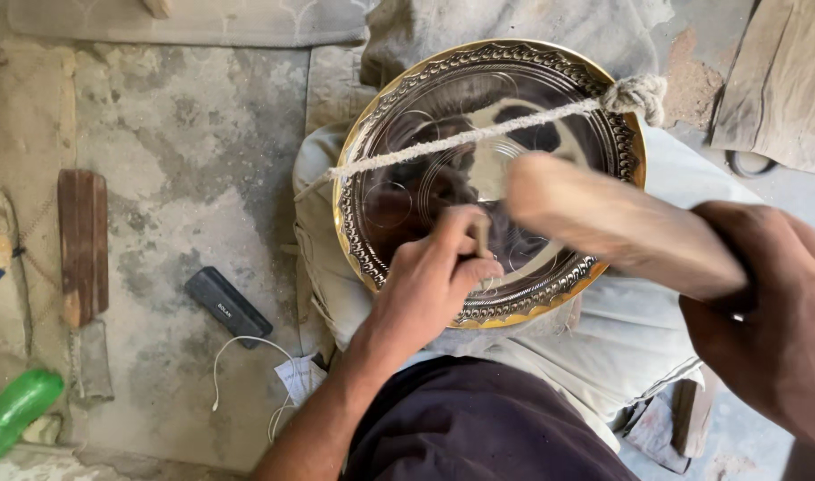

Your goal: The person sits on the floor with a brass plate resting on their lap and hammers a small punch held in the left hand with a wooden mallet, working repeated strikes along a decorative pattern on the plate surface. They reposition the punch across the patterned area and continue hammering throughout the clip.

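Brass plate (407,191) at frame centre, roped (479,134) over cloth | left hand (430,281) fingers pinched on small chisel (482,239) against plate face | right hand (768,307) fist closed round wooden mallet (617,223), lower right | plate judged stiff, thin, dentable, slick; grip by rim.

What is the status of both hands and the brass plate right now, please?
Left hand pinching a small chisel on the brass plate. Right hand gripping a wooden mallet above it. Rope crosses the plate.
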Demonstrator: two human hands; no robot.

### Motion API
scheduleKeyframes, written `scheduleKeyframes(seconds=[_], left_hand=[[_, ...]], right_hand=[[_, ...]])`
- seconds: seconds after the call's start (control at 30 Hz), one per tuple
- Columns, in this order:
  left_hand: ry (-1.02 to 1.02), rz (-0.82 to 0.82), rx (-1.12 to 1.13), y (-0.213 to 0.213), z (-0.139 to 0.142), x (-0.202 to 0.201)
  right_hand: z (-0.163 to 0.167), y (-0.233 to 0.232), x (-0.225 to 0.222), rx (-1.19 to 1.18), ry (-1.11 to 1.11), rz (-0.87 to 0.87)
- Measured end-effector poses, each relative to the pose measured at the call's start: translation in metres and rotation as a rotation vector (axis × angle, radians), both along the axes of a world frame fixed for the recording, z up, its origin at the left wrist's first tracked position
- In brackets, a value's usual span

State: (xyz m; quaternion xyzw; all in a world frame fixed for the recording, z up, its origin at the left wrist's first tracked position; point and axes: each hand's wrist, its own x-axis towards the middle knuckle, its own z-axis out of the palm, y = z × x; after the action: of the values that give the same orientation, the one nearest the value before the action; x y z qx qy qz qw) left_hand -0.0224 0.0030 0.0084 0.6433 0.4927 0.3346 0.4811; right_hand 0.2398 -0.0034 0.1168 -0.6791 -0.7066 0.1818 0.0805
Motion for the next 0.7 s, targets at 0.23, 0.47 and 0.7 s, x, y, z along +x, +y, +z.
scheduleKeyframes(seconds=[0.23, 0.47, 0.7], left_hand=[[0.141, -0.421, -0.057, 0.031, -0.002, 0.017], [0.190, -0.533, -0.069, 0.037, -0.002, 0.028], [0.271, -0.740, 0.017, 0.043, -0.004, 0.035]], right_hand=[[-0.049, -0.063, 0.044, -0.080, 0.226, -0.378], [-0.068, -0.088, 0.044, -0.133, 0.383, -0.552], [-0.093, -0.107, 0.022, -0.323, 0.057, -0.490]])
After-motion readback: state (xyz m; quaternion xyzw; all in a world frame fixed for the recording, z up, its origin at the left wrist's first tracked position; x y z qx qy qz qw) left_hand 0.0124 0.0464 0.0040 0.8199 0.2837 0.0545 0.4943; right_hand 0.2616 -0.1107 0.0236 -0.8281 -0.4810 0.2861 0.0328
